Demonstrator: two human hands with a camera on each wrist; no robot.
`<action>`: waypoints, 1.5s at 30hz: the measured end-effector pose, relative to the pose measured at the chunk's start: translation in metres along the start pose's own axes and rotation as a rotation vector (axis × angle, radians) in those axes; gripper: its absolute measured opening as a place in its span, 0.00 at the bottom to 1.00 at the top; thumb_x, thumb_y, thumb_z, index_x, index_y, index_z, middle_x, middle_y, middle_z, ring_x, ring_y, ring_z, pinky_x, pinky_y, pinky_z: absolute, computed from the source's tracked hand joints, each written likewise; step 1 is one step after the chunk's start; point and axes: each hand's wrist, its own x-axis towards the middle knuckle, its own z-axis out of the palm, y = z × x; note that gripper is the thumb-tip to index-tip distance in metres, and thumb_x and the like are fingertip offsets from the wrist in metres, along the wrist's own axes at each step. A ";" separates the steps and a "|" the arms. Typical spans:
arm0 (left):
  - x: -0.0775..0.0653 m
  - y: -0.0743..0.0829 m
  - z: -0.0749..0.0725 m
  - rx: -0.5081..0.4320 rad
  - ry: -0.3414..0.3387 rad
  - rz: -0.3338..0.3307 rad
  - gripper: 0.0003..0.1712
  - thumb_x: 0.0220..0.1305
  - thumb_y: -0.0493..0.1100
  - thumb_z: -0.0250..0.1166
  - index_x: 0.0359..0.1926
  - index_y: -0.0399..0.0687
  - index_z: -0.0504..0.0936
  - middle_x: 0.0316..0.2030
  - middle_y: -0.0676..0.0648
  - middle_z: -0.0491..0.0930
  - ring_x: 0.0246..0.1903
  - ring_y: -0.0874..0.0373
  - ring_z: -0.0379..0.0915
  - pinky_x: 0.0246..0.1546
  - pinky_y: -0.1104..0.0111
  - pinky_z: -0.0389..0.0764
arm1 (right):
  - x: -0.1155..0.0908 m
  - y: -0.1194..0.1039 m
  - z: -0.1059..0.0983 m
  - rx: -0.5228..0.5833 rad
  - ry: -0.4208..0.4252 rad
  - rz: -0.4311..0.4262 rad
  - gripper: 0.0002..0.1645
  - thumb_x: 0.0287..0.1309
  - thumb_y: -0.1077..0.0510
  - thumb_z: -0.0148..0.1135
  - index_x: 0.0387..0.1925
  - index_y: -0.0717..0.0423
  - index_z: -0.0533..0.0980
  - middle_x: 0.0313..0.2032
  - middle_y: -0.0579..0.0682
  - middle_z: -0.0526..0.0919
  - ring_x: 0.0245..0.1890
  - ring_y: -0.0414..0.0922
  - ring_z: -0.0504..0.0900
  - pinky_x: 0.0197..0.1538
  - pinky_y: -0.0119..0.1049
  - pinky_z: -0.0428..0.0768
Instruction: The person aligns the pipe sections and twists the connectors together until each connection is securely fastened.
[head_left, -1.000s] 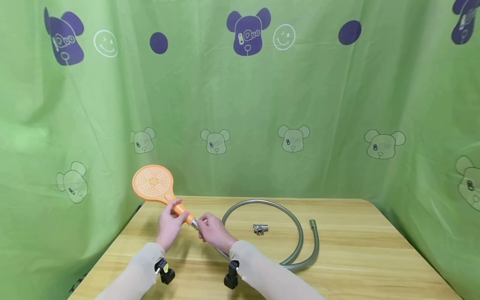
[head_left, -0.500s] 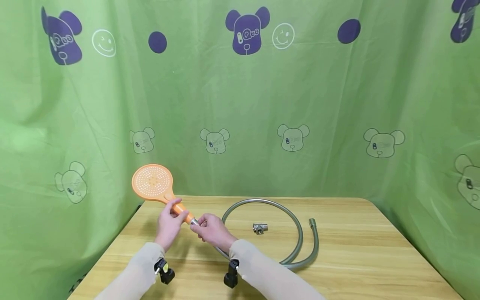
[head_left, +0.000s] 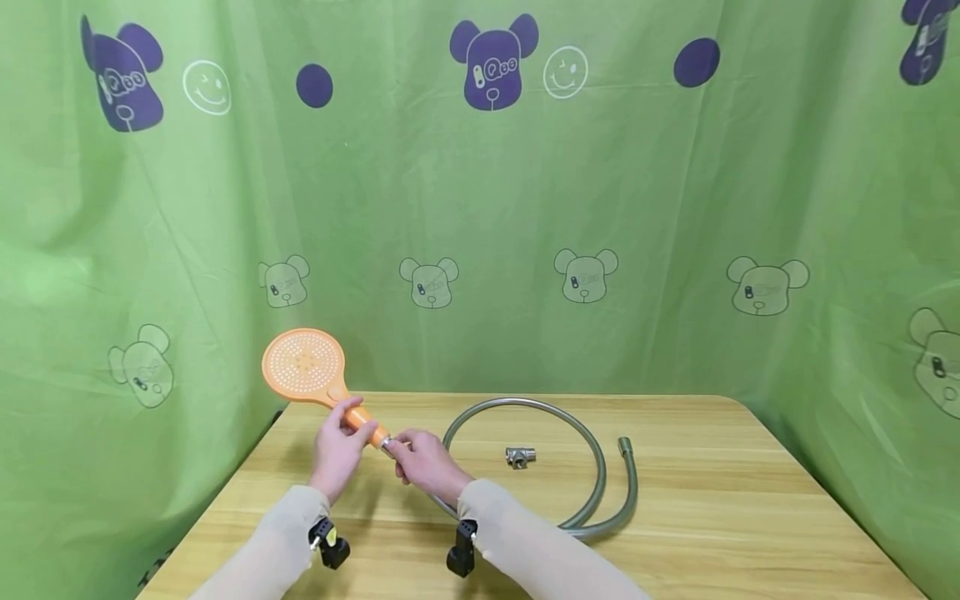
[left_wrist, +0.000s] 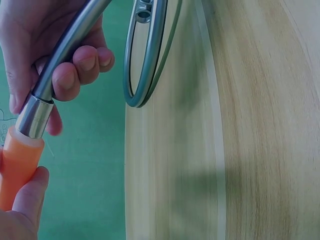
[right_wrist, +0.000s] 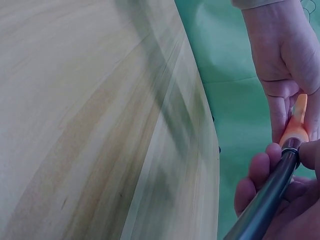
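Note:
An orange shower head (head_left: 303, 364) with a round perforated face is held up at the table's left side. My left hand (head_left: 339, 450) grips its orange handle (left_wrist: 21, 160). At the handle's lower end, my right hand (head_left: 429, 463) pinches the silver hose nut (left_wrist: 35, 116) between thumb and fingers. The grey shower hose (left_wrist: 67, 47) runs from that nut across my right palm, and the nut sits against the handle's end. How far the nut is threaded cannot be seen. From there the hose (head_left: 600, 467) loops over the table.
A small metal tee valve (head_left: 521, 457) lies on the wooden table (head_left: 720, 500) inside the hose loop. The hose's free end (head_left: 625, 447) points to the back at the right. Green printed curtains (head_left: 495, 183) hang behind and at both sides.
My right thumb and fingers have shifted slightly at the hose nut, first up toward the handle, then back. The left hand and shower head stay nearly still.

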 end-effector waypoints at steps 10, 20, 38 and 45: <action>-0.001 -0.003 0.000 0.024 0.016 0.012 0.30 0.65 0.37 0.68 0.67 0.45 0.72 0.47 0.35 0.79 0.42 0.52 0.80 0.36 0.76 0.80 | 0.001 0.001 0.002 0.043 0.000 0.001 0.13 0.74 0.52 0.53 0.36 0.56 0.76 0.19 0.46 0.77 0.17 0.39 0.74 0.21 0.29 0.69; 0.000 -0.003 0.001 0.021 0.008 0.017 0.30 0.66 0.36 0.67 0.67 0.44 0.72 0.46 0.35 0.77 0.41 0.53 0.78 0.34 0.74 0.80 | 0.001 0.001 0.000 -0.052 -0.012 -0.029 0.19 0.68 0.46 0.62 0.27 0.54 0.80 0.17 0.43 0.78 0.17 0.38 0.72 0.21 0.29 0.68; -0.001 -0.002 0.001 0.046 0.024 0.017 0.30 0.65 0.39 0.69 0.66 0.47 0.72 0.44 0.37 0.79 0.38 0.55 0.77 0.31 0.73 0.79 | 0.002 -0.001 0.002 0.036 -0.016 0.006 0.14 0.74 0.50 0.53 0.38 0.56 0.74 0.19 0.47 0.77 0.17 0.39 0.73 0.23 0.30 0.70; -0.001 -0.003 0.001 0.025 0.019 0.025 0.30 0.65 0.39 0.68 0.67 0.45 0.72 0.45 0.36 0.79 0.40 0.54 0.78 0.33 0.73 0.80 | 0.002 -0.003 0.000 0.027 -0.004 0.003 0.20 0.73 0.50 0.51 0.29 0.56 0.79 0.17 0.45 0.75 0.17 0.39 0.72 0.21 0.29 0.69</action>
